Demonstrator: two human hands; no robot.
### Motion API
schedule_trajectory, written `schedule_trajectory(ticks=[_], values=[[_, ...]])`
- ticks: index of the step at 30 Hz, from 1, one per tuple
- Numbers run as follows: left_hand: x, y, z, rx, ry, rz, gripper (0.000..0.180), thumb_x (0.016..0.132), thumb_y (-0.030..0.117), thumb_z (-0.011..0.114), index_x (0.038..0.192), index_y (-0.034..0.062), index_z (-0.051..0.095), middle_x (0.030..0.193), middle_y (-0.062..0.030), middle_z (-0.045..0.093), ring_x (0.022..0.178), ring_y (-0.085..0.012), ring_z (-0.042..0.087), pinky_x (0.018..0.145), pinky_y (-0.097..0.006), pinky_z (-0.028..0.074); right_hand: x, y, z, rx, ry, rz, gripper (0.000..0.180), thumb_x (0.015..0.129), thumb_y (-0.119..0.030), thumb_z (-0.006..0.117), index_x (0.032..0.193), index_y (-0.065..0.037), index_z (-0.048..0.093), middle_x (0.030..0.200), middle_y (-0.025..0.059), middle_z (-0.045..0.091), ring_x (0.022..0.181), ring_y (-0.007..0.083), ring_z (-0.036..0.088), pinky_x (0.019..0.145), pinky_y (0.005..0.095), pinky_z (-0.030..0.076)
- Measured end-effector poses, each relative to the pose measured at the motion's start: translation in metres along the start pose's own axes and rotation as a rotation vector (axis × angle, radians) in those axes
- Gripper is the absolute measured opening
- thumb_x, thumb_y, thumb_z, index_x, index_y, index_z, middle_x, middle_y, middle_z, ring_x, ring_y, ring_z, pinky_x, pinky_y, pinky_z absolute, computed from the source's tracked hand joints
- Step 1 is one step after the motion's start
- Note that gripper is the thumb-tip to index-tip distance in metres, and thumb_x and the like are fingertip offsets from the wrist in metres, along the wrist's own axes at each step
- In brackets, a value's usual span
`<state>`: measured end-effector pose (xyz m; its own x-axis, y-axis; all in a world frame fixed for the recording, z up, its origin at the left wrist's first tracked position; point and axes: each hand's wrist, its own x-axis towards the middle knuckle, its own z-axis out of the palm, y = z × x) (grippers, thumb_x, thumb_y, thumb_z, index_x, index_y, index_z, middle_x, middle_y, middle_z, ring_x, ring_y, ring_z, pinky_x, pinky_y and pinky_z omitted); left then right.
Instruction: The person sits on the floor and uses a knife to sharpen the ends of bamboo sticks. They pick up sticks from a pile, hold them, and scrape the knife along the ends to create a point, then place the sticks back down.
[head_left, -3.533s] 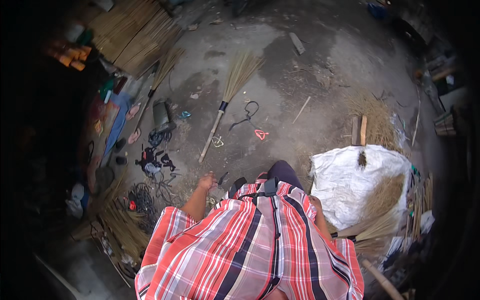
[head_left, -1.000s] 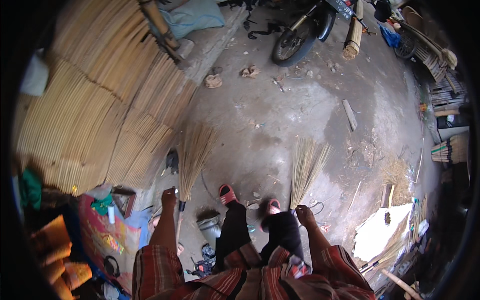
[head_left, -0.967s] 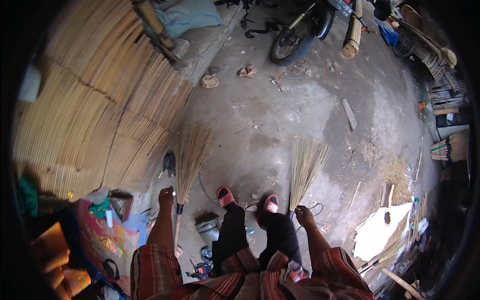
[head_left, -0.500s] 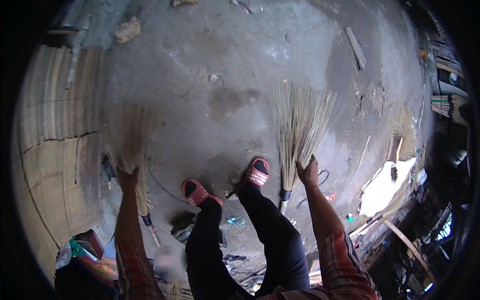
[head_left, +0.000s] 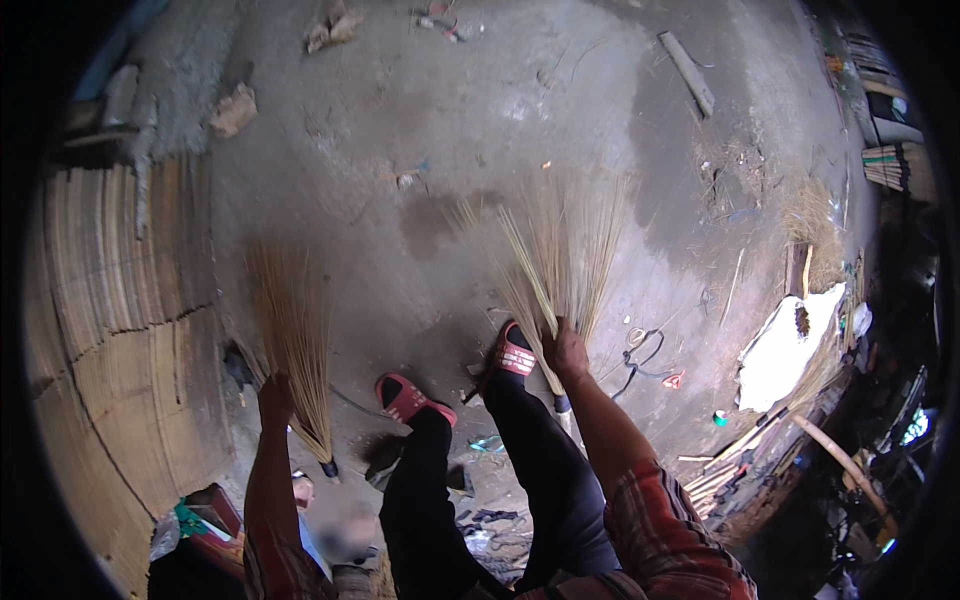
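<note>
Two stick brooms of thin pale ribs stand out from my hands, bristles fanned toward the far side. My left hand [head_left: 275, 394] is closed on the lower bristles of the left broom [head_left: 296, 330], near its dark binding. The right broom [head_left: 560, 250] is gripped low in its bristles by my right hand [head_left: 567, 352]. A dense strand bundle splits off to the left of its fan. Its dark band and pale handle show below that hand, next to my leg. My fingers are partly hidden among the ribs.
My feet in pink slides [head_left: 412, 402] stand between the brooms on the grey floor [head_left: 400, 260]. Stacked bamboo-like panels [head_left: 120, 380] line the left. A white sheet [head_left: 790, 350], a wood stick [head_left: 687, 74], black cord [head_left: 640, 358] and scattered sticks lie to the right.
My right hand and its broom have moved left, and the bristles have spread apart. The left hand and broom have shifted right and nearer. The whole view has shifted slightly.
</note>
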<state>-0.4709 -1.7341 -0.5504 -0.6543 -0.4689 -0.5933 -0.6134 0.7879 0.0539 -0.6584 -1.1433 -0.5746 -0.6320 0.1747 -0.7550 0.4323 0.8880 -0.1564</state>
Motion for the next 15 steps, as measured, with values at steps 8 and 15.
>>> schedule_trajectory(ticks=[8,15], values=[[-0.161,0.07,-0.273,-0.003,0.059,0.158,0.041,0.102,0.033,0.049,0.128,0.0034,0.061,0.108,-0.0285,0.07,0.11,-0.0466,0.065,0.093,-0.052,0.052,-0.22,0.033,-0.181,0.14,0.128,0.089,0.074,0.095,-0.014,0.052,0.158,-0.005,0.015,0.098,0.0351,0.068,0.092,0.0511,0.068,0.083,0.0578,0.053],[-0.299,0.249,-0.491,-0.026,0.368,0.345,0.048,0.104,0.032,0.041,0.128,-0.0055,0.059,0.116,-0.0333,0.067,0.112,-0.0483,0.064,0.093,-0.053,0.051,-0.415,0.084,-0.375,0.293,0.413,0.146,0.063,0.093,-0.018,0.056,0.15,-0.003,0.034,0.093,0.0347,0.068,0.089,0.0533,0.067,0.08,0.0602,0.052]])
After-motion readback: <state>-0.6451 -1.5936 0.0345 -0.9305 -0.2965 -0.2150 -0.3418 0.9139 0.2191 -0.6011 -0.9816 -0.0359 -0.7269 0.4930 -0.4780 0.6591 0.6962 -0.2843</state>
